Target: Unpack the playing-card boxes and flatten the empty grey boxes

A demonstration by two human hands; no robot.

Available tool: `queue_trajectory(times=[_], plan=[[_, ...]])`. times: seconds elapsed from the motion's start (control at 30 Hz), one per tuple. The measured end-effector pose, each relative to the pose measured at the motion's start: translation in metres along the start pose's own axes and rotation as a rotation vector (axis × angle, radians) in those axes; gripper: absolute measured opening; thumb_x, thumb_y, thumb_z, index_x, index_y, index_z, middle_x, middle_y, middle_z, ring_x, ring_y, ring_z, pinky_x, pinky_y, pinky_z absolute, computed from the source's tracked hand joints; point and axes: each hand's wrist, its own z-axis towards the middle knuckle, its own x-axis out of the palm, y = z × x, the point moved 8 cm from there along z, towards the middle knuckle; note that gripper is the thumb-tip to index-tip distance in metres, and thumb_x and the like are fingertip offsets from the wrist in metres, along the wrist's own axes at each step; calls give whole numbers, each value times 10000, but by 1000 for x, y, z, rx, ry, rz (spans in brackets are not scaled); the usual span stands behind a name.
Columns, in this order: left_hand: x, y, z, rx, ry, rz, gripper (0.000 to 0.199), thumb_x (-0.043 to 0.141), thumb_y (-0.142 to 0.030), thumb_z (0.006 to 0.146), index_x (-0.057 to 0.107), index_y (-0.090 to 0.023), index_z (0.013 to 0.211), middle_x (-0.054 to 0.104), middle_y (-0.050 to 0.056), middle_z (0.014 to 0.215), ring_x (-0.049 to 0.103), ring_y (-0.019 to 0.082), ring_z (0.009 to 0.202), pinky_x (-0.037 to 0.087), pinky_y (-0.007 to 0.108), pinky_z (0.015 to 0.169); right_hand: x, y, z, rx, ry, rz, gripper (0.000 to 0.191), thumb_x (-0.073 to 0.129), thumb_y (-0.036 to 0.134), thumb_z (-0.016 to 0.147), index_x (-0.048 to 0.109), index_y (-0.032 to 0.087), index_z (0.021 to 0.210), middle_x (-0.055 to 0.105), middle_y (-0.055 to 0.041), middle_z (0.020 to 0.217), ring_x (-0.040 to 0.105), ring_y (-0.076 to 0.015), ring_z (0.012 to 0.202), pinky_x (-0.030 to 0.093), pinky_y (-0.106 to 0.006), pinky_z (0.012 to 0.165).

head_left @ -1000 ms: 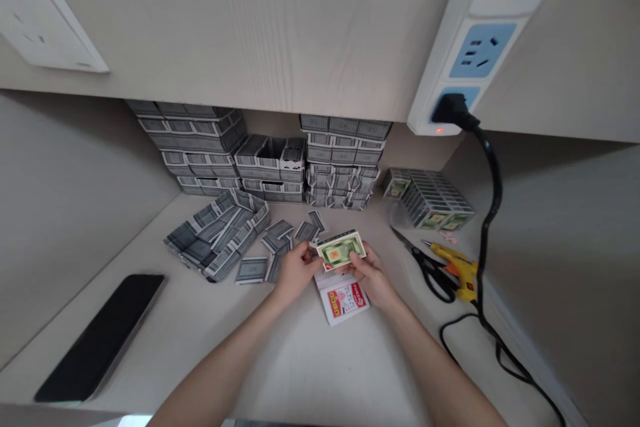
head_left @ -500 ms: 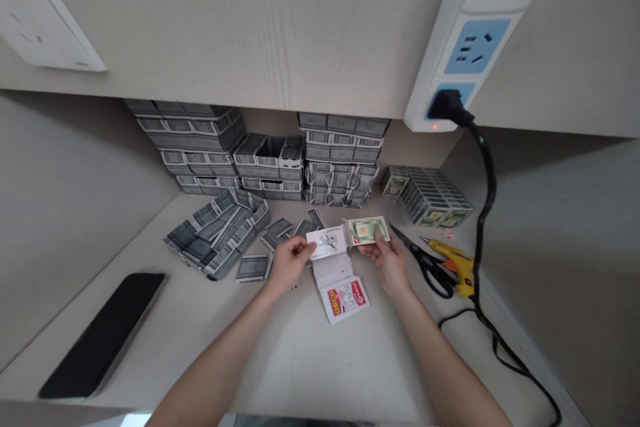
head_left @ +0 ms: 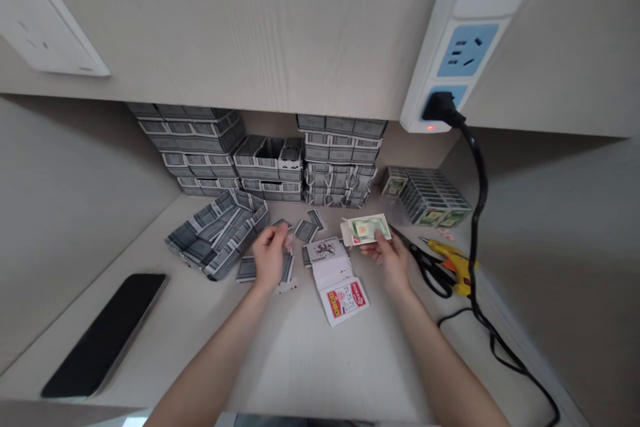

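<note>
My right hand holds a small green-and-cream card box, thumb on its face, with its end flap open toward the left. My left hand is in the air above the loose cards, its fingers curled together; what they hold, if anything, I cannot make out. Between the hands, a spread deck of playing cards lies on the desk, a joker at its far end and a red "POKER" card at its near end. Several loose playing cards lie face down around my left hand.
A tray folded from cards sits at left, before stacked card-built boxes. More card boxes are stacked at back right. Scissors, a yellow glue gun and a black cable lie right; a black phone-like slab lies left.
My left hand has left the joker and moved left over the loose cards. The joker now rests on the deck's far end. My right hand keeps the card box nearly in place.
</note>
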Motion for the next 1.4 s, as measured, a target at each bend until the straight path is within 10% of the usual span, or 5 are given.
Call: queue_trajectory(times=[0.17,0.63,1.2,1.4], plan=[[2,-13,-2,44,63,-305,143,546,-275,699,615,-152,722,578,18,667,556,126,583,466,276,573,33,-12,-19,263,252,208,220,678,269,664,552,156,806,690,-51,692,662,-187,633,541,-293,612],[49,-36,-44,369,475,468,218,487,-187,770,613,-214,946,647,41,917,576,155,875,429,299,819,56,-19,-40,320,352,212,221,664,262,691,508,176,823,680,-33,718,664,-171,599,547,-259,556],[29,2,-29,45,210,373,251,648,-320,651,587,-169,842,645,34,788,590,163,764,422,313,763,65,-21,-50,316,382,177,257,674,294,678,512,181,842,670,-11,718,645,-132,551,520,-210,512],[31,-8,-32,165,221,465,151,639,-338,660,646,-195,706,609,19,715,534,164,770,409,298,725,64,-25,-49,357,378,222,238,681,276,673,533,173,829,676,-19,704,638,-119,537,513,-195,515]])
